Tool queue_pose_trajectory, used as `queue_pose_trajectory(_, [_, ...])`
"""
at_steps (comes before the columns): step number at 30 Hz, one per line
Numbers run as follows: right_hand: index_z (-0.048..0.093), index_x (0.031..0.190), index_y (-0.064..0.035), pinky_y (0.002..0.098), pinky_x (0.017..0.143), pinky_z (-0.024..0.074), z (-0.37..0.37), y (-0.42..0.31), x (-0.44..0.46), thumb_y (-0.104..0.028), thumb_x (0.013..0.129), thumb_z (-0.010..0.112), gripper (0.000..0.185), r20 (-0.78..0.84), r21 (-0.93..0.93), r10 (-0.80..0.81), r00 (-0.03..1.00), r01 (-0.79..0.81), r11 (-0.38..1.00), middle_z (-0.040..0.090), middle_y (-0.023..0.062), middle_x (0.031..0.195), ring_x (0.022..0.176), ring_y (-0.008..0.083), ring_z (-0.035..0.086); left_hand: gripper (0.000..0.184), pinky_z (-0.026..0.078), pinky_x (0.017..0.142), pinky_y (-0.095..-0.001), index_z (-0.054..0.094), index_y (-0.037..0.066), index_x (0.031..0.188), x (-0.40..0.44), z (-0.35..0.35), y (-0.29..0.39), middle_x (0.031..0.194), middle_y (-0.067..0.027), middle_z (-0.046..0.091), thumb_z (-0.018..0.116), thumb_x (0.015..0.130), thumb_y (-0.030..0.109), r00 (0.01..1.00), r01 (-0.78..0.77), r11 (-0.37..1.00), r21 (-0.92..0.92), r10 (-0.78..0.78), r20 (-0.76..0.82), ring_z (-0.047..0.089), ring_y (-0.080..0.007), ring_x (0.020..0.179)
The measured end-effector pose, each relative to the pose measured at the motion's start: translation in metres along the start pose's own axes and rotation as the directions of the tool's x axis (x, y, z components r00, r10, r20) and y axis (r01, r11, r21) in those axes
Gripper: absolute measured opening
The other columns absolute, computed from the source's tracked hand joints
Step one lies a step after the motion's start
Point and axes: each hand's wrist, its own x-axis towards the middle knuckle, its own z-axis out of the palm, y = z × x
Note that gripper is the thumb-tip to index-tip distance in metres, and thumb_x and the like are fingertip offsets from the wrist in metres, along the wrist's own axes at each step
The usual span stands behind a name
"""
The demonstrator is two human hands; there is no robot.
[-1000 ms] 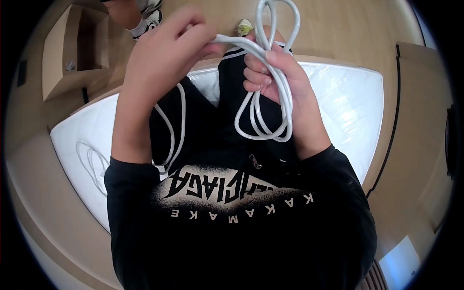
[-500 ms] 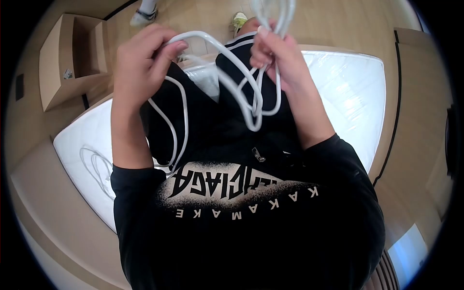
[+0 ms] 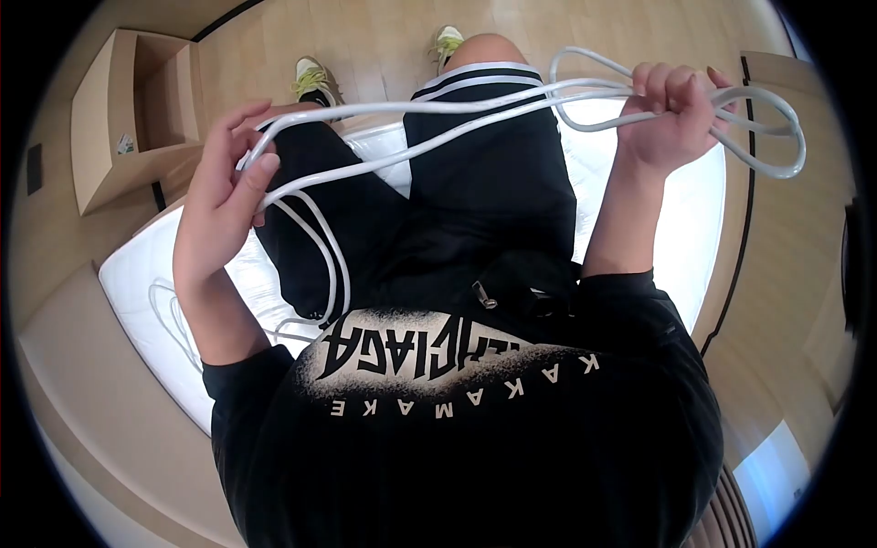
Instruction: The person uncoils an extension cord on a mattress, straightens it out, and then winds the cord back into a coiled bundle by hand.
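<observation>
A long white cable [image 3: 411, 146] stretches in two strands between my two hands, above my lap. My left hand [image 3: 224, 183] holds it at the left, the strands passing between thumb and fingers. At the right, my right hand [image 3: 671, 114] is closed around a bundle of its loops, which stick out on both sides of the fist. From beneath my left hand more cable hangs down over my thigh, and further loops of it lie on the white plastic-covered mattress [image 3: 142, 265].
A light wooden open box cabinet [image 3: 108, 137] stands at the upper left. My knees and two yellow-laced shoes are above the lap, over the wooden floor [image 3: 384, 55]. A beige padded edge [image 3: 82, 338] curves along the lower left.
My right hand has moved right with the loops and my left hand slightly down and left, pulling the strands between them longer and straighter. Another person's foot has left the view.
</observation>
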Motion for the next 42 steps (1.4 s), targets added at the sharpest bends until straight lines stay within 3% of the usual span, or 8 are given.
queue_pose_trajectory(7, [0.042, 0.099, -0.0053, 0.0293, 0.042, 0.0323, -0.011, -0.013, 0.014, -0.007, 0.088, 0.047, 0.012, -0.103, -0.090, -0.024, 0.994, 0.014, 0.996, 0.032, 0.0007, 0.053, 0.042, 0.0100, 0.029, 0.025, 0.042, 0.055, -0.0213, 0.061, 0.002, 0.116, 0.006, -0.026, -0.050, 0.077, -0.0033, 0.059, 0.057, 0.093, 0.009, 0.936, -0.080, 0.993, 0.088, 0.044, 0.350, 0.052, -0.0066, 0.063])
queue_pose_trajectory(13, [0.045, 0.092, -0.0067, 0.0276, 0.041, 0.0306, -0.013, -0.031, 0.017, -0.002, 0.086, 0.048, 0.008, -0.227, -0.233, -0.103, 0.969, 0.049, 0.971, 0.037, 0.0006, 0.055, 0.043, 0.0095, 0.031, 0.026, 0.044, 0.067, -0.0245, 0.064, -0.002, 0.111, 0.007, -0.012, -0.044, 0.078, -0.0034, 0.062, 0.055, 0.095, 0.017, 0.972, -0.202, 0.957, 0.209, 0.169, 0.166, 0.054, -0.0112, 0.071])
queue_pose_trajectory(18, [0.045, 0.109, -0.0046, 0.0280, 0.051, 0.0436, -0.019, 0.014, -0.020, -0.003, 0.082, 0.060, 0.031, 0.344, -0.575, -0.364, 0.866, 0.501, 0.647, 0.050, 0.0049, 0.068, 0.056, 0.0134, 0.049, 0.028, 0.041, 0.064, -0.0226, 0.065, -0.004, 0.108, 0.006, 0.017, -0.014, 0.072, 0.0014, 0.056, 0.055, 0.096, 0.018, 0.993, -0.062, 0.964, 0.257, 0.033, 0.117, 0.048, -0.0074, 0.069])
queue_pose_trajectory(21, [0.050, 0.106, -0.0030, 0.0262, 0.060, 0.0475, 0.029, 0.010, -0.045, -0.007, 0.079, 0.069, 0.033, 0.632, -0.521, -0.181, 0.753, 0.586, 0.621, 0.058, 0.0086, 0.080, 0.065, 0.0147, 0.056, 0.025, 0.042, 0.065, -0.0230, 0.065, -0.006, 0.102, 0.005, 0.039, 0.015, 0.071, -0.0013, 0.059, 0.055, 0.095, 0.016, 0.981, -0.170, 0.957, 0.237, 0.142, 0.130, 0.050, -0.0079, 0.068])
queue_pose_trajectory(25, [0.058, 0.106, -0.0058, 0.0261, 0.058, 0.0478, 0.056, 0.027, -0.076, -0.018, 0.073, 0.080, 0.042, 0.604, -0.224, 0.156, 0.781, -0.021, 0.974, 0.062, 0.0009, 0.075, 0.065, 0.0109, 0.060, 0.025, 0.042, 0.055, -0.0301, 0.067, -0.002, 0.097, 0.023, 0.048, 0.020, 0.059, -0.0103, 0.055, 0.057, 0.090, 0.020, 0.986, -0.164, 0.979, 0.122, 0.162, 0.023, 0.051, -0.0163, 0.055])
queue_pose_trajectory(28, [0.042, 0.129, -0.0043, 0.0245, 0.076, 0.0462, 0.057, 0.019, -0.081, -0.019, 0.070, 0.081, 0.072, 0.525, -0.328, 0.547, 0.653, -0.438, 0.837, 0.061, 0.0041, 0.101, 0.084, 0.0111, 0.054, 0.025, 0.038, 0.056, -0.0231, 0.066, -0.002, 0.100, 0.025, 0.048, 0.028, 0.066, -0.0020, 0.057, 0.056, 0.093, 0.020, 0.995, -0.092, 0.994, 0.058, 0.094, -0.027, 0.048, -0.0079, 0.059])
queue_pose_trajectory(34, [0.034, 0.137, -0.0032, 0.0258, 0.076, 0.0479, 0.057, 0.028, -0.084, -0.029, 0.064, 0.086, 0.093, 0.616, -0.169, 0.636, 0.465, -0.710, 0.684, 0.055, 0.0103, 0.120, 0.087, 0.0118, 0.057, 0.021, 0.037, 0.052, -0.0218, 0.063, 0.000, 0.102, 0.039, 0.064, 0.034, 0.070, -0.0024, 0.062, 0.057, 0.092, 0.018, 0.990, -0.141, 0.986, 0.087, 0.142, -0.006, 0.048, -0.0044, 0.060])
queue_pose_trajectory(42, [0.026, 0.145, -0.0040, 0.0225, 0.061, 0.0460, 0.081, 0.009, -0.091, -0.002, 0.074, 0.060, 0.078, 0.503, -0.428, 0.798, 0.334, -0.706, 0.565, 0.060, 0.0064, 0.080, 0.066, 0.0100, 0.058, 0.028, 0.048, 0.062, -0.0302, 0.063, 0.003, 0.106, 0.055, 0.080, 0.031, 0.076, -0.0077, 0.065, 0.065, 0.084, 0.020, 0.957, -0.202, 0.837, 0.508, 0.279, -0.080, 0.060, -0.0186, 0.067])
